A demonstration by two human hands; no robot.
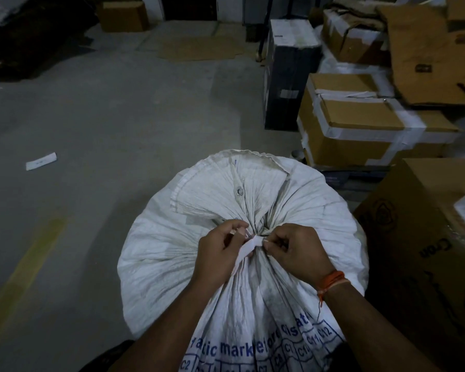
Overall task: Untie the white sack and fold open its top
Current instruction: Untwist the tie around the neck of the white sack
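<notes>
Hands: left hand [216, 251] and right hand [297, 252] curled at gathered neck of woven white sack [177, 253], each grip pinched on flat white tie [249, 244]. Sack stood on concrete floor [105, 124], creased, bulging.

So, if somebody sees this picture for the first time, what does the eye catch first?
First the big white sack, full and bunched at its neck, low in the middle. On the neck, the left hand and right hand pinch a white tie strip. To the right stand stacked cardboard boxes.
</notes>
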